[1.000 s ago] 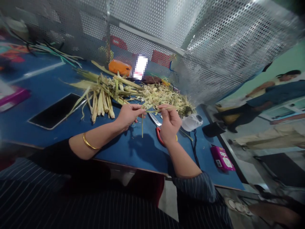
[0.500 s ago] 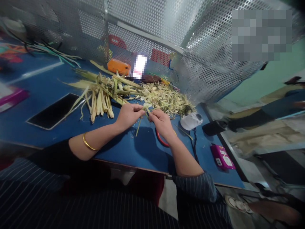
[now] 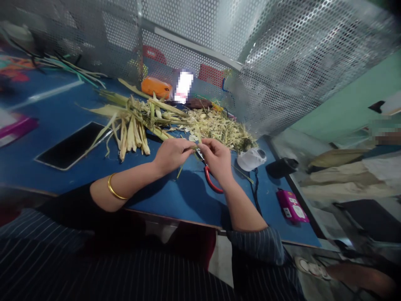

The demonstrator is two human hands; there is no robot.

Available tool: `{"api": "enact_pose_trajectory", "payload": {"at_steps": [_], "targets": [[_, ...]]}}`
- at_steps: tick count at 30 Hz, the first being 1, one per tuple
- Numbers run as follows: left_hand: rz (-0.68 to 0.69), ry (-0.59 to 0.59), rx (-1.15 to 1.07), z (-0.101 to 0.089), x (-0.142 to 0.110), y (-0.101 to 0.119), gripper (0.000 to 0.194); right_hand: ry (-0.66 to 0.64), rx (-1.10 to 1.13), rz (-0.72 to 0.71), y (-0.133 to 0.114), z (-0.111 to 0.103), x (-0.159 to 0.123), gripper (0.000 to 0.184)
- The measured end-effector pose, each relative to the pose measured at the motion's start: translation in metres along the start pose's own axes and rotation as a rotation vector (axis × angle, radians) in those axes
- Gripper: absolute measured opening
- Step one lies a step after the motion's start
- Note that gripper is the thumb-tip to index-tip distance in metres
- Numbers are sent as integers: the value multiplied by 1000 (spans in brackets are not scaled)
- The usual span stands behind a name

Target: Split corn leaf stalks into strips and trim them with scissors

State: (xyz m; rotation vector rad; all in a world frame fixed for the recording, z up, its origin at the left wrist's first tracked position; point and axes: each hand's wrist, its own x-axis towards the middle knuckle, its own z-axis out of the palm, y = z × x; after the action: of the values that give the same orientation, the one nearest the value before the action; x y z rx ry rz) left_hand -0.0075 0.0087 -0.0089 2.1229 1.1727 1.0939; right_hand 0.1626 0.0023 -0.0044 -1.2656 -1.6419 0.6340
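My left hand point(image 3: 173, 154) and my right hand point(image 3: 217, 159) meet over the blue table point(image 3: 188, 200), fingertips pinched on a thin green-yellow plant strip point(image 3: 194, 147). My fingers hide most of the strip. Under my right hand lie red-handled scissors point(image 3: 213, 184), their blades partly covered. Beyond my fingers spreads a heap of pale dried plant scraps point(image 3: 224, 127). To the left of it rests a bunch of pale husk-like stalks point(image 3: 133, 136) with long dry leaves.
A dark flat-screened device point(image 3: 72, 146) lies on the left. An orange packet point(image 3: 156, 88) and a lit screen point(image 3: 184, 87) stand behind the heap. On the right are a white roll point(image 3: 251, 159), a black cylinder point(image 3: 282, 167) and a purple pack point(image 3: 292, 206). Perforated metal screening point(image 3: 200, 25) rises behind.
My hands have turned inward and drawn together at the fingertips, covering more of the strip. More of the scissors shows. A person at the right has moved mostly out of view.
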Motion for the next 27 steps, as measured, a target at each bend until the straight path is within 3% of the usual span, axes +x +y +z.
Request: {"api": "enact_pose_trajectory", "payload": {"at_steps": [6,11,14,17,23,27], "targets": [[121,-99,102,-7,1,4,21,-74,257,160,-14,-9,0,18],[30,-239,-171,-10,2,8,18,-29,355,128,-13,-9,1,24],[-99,-381,-384,-11,3,10,16,17,314,95,-12,-11,2,27],[-194,-448,-476,-12,3,11,16,12,161,43,-12,-18,2,26],[-106,-547,-388,-5,0,8,18,-198,-187,21,-8,-30,4,24],[-47,-725,-364,2,-2,5,16,-160,29,146,-4,-20,6,23]]}}
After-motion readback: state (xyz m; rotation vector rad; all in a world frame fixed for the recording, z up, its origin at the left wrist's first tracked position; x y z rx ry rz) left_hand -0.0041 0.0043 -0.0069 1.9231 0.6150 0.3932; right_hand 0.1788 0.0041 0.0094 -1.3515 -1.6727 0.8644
